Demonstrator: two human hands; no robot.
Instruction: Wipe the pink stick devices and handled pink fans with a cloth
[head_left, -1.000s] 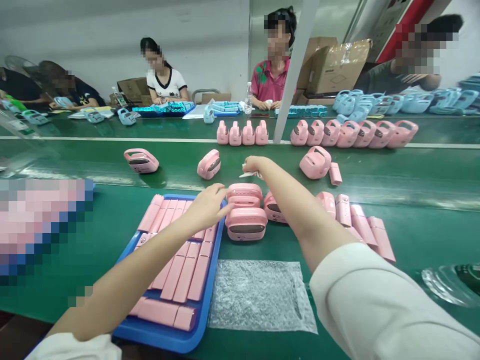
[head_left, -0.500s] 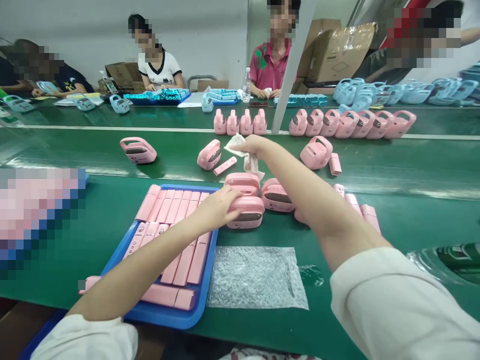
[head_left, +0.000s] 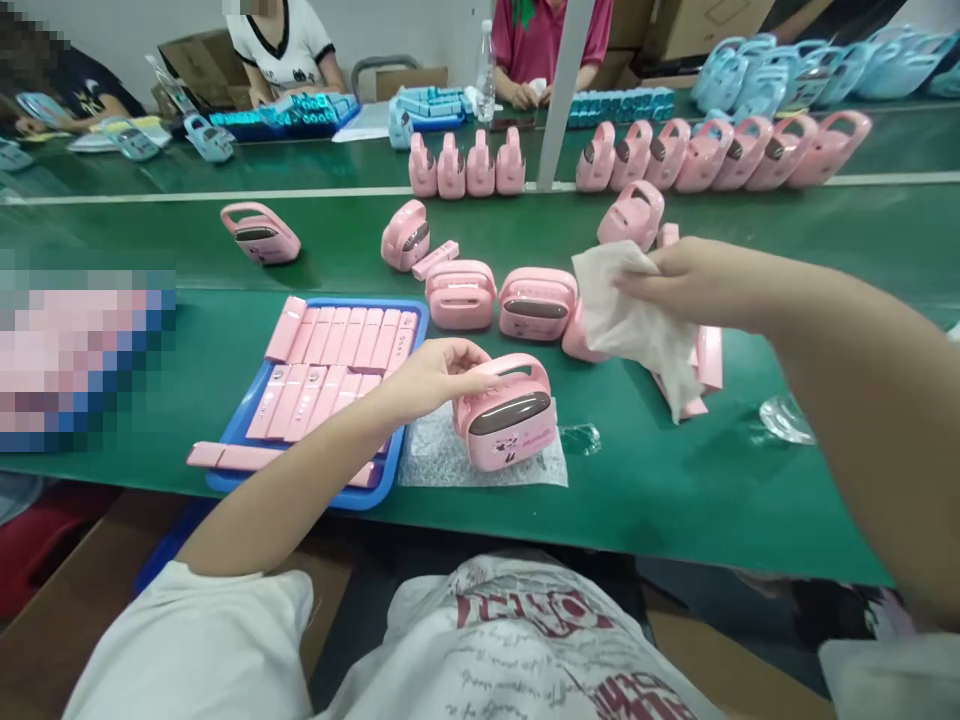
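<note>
My left hand (head_left: pixel 431 375) grips the handle of a pink handled device (head_left: pixel 510 418) that stands on a sheet of bubble wrap (head_left: pixel 442 462) near the table's front edge. My right hand (head_left: pixel 694 280) is raised to the right and pinches a white cloth (head_left: pixel 634 320) that hangs down from it. Two more pink devices (head_left: pixel 460 295) (head_left: pixel 537 303) stand just behind. A blue tray (head_left: pixel 409 400) of flat pink bars (head_left: pixel 334 340) lies to the left of my left hand.
Loose pink bars (head_left: pixel 709 355) lie under the cloth on the green table (head_left: pixel 637 480). Other pink devices (head_left: pixel 259 235) sit on the belt, with rows (head_left: pixel 465 165) along the far side. Blue devices (head_left: pixel 780 65) and other people sit beyond. A white post (head_left: pixel 559 90) stands mid-table.
My left hand has pulled one pink device toward me onto the bubble wrap. My right hand has drawn back from the belt to the right, with the white cloth in it.
</note>
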